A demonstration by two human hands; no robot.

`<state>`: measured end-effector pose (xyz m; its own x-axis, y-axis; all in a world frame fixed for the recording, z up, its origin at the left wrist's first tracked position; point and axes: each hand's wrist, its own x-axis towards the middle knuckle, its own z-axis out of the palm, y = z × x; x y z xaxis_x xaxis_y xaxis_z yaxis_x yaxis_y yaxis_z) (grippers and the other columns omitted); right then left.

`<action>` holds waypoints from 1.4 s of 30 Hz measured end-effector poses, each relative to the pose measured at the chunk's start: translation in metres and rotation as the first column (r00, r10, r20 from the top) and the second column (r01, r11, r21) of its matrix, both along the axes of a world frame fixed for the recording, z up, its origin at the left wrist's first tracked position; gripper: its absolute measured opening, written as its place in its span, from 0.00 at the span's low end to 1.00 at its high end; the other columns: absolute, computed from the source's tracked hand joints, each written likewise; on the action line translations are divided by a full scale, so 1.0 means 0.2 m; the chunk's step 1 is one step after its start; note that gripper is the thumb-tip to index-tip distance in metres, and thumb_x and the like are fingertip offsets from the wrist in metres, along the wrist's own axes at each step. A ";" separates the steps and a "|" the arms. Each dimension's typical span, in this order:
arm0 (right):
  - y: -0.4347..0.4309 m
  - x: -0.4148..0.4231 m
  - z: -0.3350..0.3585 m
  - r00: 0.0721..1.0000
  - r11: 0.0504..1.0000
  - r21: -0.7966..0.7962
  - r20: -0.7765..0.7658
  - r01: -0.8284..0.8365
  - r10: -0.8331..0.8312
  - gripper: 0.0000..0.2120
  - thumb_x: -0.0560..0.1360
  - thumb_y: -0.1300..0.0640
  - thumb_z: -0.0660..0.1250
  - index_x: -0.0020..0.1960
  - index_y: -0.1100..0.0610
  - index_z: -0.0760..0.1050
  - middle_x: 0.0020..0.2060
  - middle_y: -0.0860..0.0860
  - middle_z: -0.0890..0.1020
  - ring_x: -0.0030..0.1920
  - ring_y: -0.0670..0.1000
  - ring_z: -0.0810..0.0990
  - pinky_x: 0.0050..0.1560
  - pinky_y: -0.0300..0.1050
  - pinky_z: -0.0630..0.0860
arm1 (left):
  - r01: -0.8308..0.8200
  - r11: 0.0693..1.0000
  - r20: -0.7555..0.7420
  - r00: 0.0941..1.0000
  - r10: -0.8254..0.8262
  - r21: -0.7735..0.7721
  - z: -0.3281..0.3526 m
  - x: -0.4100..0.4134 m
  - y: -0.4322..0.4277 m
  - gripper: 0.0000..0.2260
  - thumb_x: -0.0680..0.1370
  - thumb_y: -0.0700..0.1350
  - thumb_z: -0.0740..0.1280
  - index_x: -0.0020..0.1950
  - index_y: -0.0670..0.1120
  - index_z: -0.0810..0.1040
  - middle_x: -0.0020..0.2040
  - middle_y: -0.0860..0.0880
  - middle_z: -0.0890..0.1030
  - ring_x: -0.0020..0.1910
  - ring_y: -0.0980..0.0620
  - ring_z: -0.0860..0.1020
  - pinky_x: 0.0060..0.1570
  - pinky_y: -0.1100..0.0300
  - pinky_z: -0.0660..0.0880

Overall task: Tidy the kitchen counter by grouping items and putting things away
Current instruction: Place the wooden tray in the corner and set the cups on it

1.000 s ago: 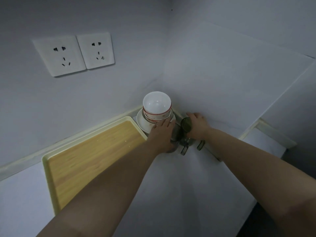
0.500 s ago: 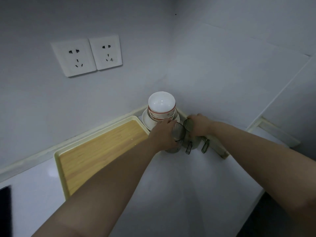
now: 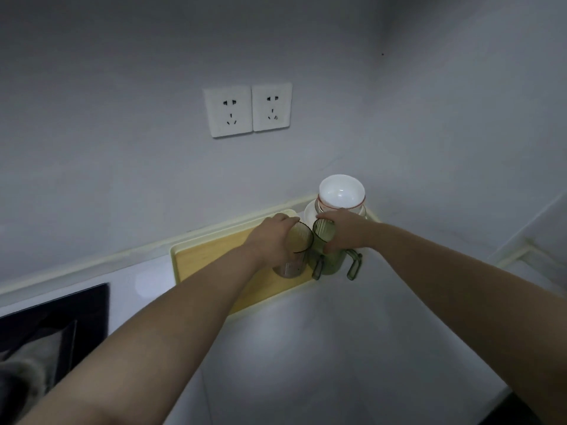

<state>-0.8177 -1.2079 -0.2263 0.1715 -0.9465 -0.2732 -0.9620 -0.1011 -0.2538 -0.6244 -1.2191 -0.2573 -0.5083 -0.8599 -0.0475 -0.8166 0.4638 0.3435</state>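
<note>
Two clear green-tinted mugs with handles stand side by side at the back of the counter. My left hand (image 3: 273, 240) grips the left mug (image 3: 296, 256), which is over the right end of the wooden tray (image 3: 208, 259). My right hand (image 3: 343, 230) grips the right mug (image 3: 329, 250), whose handle (image 3: 354, 266) points toward me. Just behind them in the corner is a stack of white bowls with red rims (image 3: 341, 193) on a white plate (image 3: 309, 213).
Two white wall sockets (image 3: 247, 110) are on the wall above the tray. A black cooktop (image 3: 52, 317) lies at the left edge. The white counter (image 3: 337, 348) spreads toward me, its front edge at lower right. A pale ledge (image 3: 518, 253) runs along the right wall.
Both hands, each on a mug, have shifted the mugs left from the corner toward the tray's right end. The view has swung right to left, bringing the cooktop into sight.
</note>
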 end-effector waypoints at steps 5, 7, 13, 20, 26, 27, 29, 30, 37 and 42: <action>-0.05 0.15 -0.07 0.998 0.999 0.022 0.055 -0.044 0.043 0.35 0.64 0.47 0.75 0.67 0.57 0.69 0.56 0.54 0.78 0.55 0.57 0.77 0.57 0.53 0.75 | -0.065 0.997 0.015 0.998 0.064 0.036 -0.04 0.15 -0.03 0.40 0.67 0.50 0.75 0.75 0.51 0.60 0.72 0.50 0.65 0.69 0.48 0.66 0.65 0.53 0.69; -0.11 0.19 -0.12 0.996 0.998 0.008 0.062 -0.061 0.060 0.35 0.63 0.42 0.73 0.64 0.55 0.69 0.53 0.54 0.77 0.54 0.57 0.76 0.55 0.52 0.74 | -0.104 0.993 0.008 0.995 0.104 0.049 -0.07 0.20 -0.06 0.41 0.66 0.52 0.76 0.75 0.52 0.61 0.72 0.50 0.64 0.69 0.48 0.66 0.65 0.53 0.69; -0.24 0.26 -0.16 0.993 1.000 -0.012 0.111 -0.027 0.028 0.41 0.67 0.45 0.74 0.74 0.55 0.59 0.68 0.58 0.68 0.70 0.59 0.62 0.68 0.53 0.66 | -0.215 0.972 -0.048 0.974 0.220 0.093 -0.17 0.27 -0.15 0.40 0.66 0.50 0.77 0.74 0.52 0.62 0.72 0.50 0.63 0.69 0.47 0.66 0.65 0.52 0.69; -0.43 0.28 -0.20 0.998 1.000 -0.004 0.066 -0.018 0.018 0.44 0.67 0.46 0.73 0.76 0.51 0.55 0.70 0.59 0.63 0.69 0.62 0.62 0.67 0.56 0.67 | -0.290 0.955 -0.060 0.954 0.293 0.055 -0.18 0.29 -0.31 0.38 0.69 0.49 0.75 0.75 0.52 0.60 0.73 0.50 0.61 0.69 0.46 0.64 0.64 0.51 0.70; -0.56 0.32 -0.21 0.996 0.998 -0.001 0.068 -0.063 0.063 0.44 0.67 0.53 0.75 0.76 0.54 0.54 0.71 0.55 0.62 0.70 0.59 0.62 0.68 0.55 0.67 | -0.302 0.953 -0.033 0.953 0.303 0.027 -0.19 0.29 -0.39 0.37 0.71 0.47 0.72 0.76 0.50 0.57 0.73 0.50 0.62 0.68 0.45 0.64 0.62 0.50 0.71; -0.58 0.33 -0.21 0.996 0.998 0.009 0.062 -0.069 0.068 0.45 0.67 0.55 0.75 0.76 0.54 0.53 0.72 0.56 0.60 0.70 0.59 0.62 0.68 0.54 0.67 | -0.314 0.949 -0.041 0.948 0.315 0.021 -0.19 0.29 -0.39 0.36 0.71 0.47 0.72 0.75 0.50 0.58 0.72 0.50 0.62 0.68 0.45 0.64 0.62 0.50 0.72; -0.62 0.34 -0.22 0.995 0.996 0.016 0.045 -0.085 0.084 0.45 0.68 0.59 0.75 0.77 0.54 0.52 0.73 0.55 0.58 0.71 0.59 0.62 0.68 0.52 0.66 | -0.337 0.941 -0.050 0.940 0.337 0.014 -0.20 0.27 -0.40 0.35 0.71 0.46 0.71 0.74 0.50 0.59 0.72 0.50 0.62 0.67 0.45 0.65 0.61 0.50 0.73; -0.63 0.34 -0.23 0.994 0.995 0.013 0.045 -0.096 0.095 0.46 0.68 0.62 0.74 0.77 0.54 0.51 0.74 0.55 0.57 0.71 0.58 0.62 0.68 0.51 0.66 | -0.344 0.939 -0.052 0.938 0.344 0.013 -0.21 0.27 -0.40 0.34 0.71 0.46 0.71 0.74 0.50 0.60 0.72 0.49 0.62 0.67 0.45 0.65 0.61 0.50 0.73; -0.67 0.31 -0.25 0.985 0.986 -0.017 0.050 -0.165 0.165 0.44 0.70 0.69 0.68 0.78 0.52 0.49 0.76 0.53 0.57 0.74 0.55 0.57 0.72 0.48 0.60 | -0.343 0.939 -0.081 0.936 0.343 0.020 -0.21 0.26 -0.42 0.33 0.71 0.45 0.71 0.73 0.51 0.61 0.72 0.49 0.62 0.67 0.45 0.65 0.60 0.50 0.72; -0.67 0.28 -0.25 0.986 0.993 -0.017 0.119 -0.113 0.114 0.47 0.69 0.64 0.73 0.77 0.51 0.48 0.76 0.55 0.54 0.75 0.57 0.56 0.72 0.51 0.60 | -0.362 0.932 -0.089 0.928 0.362 0.013 -0.22 0.25 -0.42 0.33 0.71 0.45 0.70 0.73 0.50 0.60 0.72 0.49 0.62 0.68 0.45 0.64 0.60 0.51 0.72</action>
<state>-0.7620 -1.3422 -0.2759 0.3087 -0.9218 -0.2344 -0.9069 -0.2109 -0.3648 -0.5751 -1.3021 -0.3006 -0.1642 -0.9863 -0.0130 -0.8958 0.1435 0.4206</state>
